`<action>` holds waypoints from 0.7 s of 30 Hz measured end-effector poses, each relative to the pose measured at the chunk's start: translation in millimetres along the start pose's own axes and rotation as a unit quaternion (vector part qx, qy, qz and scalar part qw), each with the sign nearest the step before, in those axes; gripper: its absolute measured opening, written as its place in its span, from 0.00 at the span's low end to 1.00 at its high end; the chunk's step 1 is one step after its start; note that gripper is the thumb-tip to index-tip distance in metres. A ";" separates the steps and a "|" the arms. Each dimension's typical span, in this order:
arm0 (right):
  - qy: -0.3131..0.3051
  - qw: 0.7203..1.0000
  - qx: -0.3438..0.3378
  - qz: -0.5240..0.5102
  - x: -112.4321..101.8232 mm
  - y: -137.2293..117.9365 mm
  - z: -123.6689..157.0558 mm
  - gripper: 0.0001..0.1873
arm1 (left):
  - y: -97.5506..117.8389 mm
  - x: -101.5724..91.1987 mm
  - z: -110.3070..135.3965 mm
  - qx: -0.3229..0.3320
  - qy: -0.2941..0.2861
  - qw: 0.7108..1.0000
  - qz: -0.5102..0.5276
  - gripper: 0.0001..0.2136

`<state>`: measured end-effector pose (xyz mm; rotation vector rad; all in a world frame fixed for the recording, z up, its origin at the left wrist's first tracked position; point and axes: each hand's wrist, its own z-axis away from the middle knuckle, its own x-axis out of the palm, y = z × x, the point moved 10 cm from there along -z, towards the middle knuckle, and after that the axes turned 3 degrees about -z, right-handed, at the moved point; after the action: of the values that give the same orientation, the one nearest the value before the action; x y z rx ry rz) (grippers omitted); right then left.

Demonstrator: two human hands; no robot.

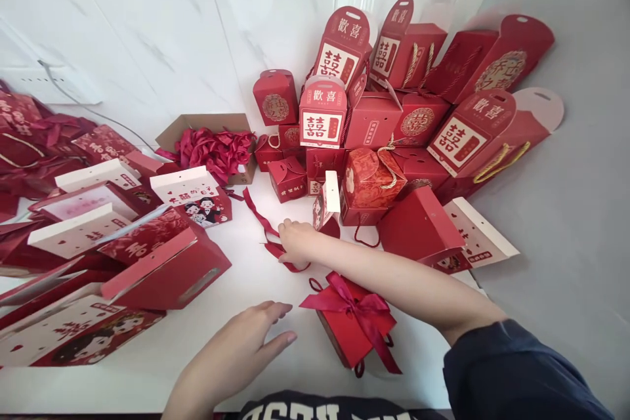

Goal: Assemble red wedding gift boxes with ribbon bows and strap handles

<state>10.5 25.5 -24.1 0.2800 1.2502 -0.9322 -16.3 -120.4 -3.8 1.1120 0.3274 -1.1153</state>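
My right hand [296, 242] reaches forward over the white table and closes on a loose red ribbon [266, 228] that trails toward the back. Just under my right forearm lies a small red gift box [350, 328] tied with a red ribbon bow. My left hand [246, 341] hovers low near the table's front edge, fingers stretched out and holding nothing, just left of that tied box. A small red and white box [329, 200] stands right behind my right hand.
A heap of folded red gift boxes [394, 118] fills the back right corner against the tiled wall. A cardboard box of red ribbons [211, 144] sits at the back centre. Flat unfolded red and white box blanks [113, 236] are stacked along the left.
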 end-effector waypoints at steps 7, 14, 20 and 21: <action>-0.112 0.993 -0.029 0.008 18.6 0.0 -0.2 0.18 | -8.1 -9.7 -6.2 -0.014 0.026 0.999 -0.014 0.22; -0.019 0.991 -0.125 -0.038 -56.9 -7.5 55.5 0.07 | 17.1 -91.5 44.5 0.141 0.385 0.910 -0.063 0.07; 0.101 0.974 -0.180 -0.098 -153.6 -8.3 110.5 0.10 | -16.2 -145.5 132.6 0.008 0.679 0.710 -0.185 0.30; 0.098 0.974 -0.179 -0.095 -162.1 -8.6 109.4 0.10 | -26.5 -149.8 133.2 -0.032 0.671 0.715 -0.192 0.32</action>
<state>76.1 21.9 160.2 -0.0361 1.6215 -0.8353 -146.3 -150.1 148.2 1.6870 1.7945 -0.3973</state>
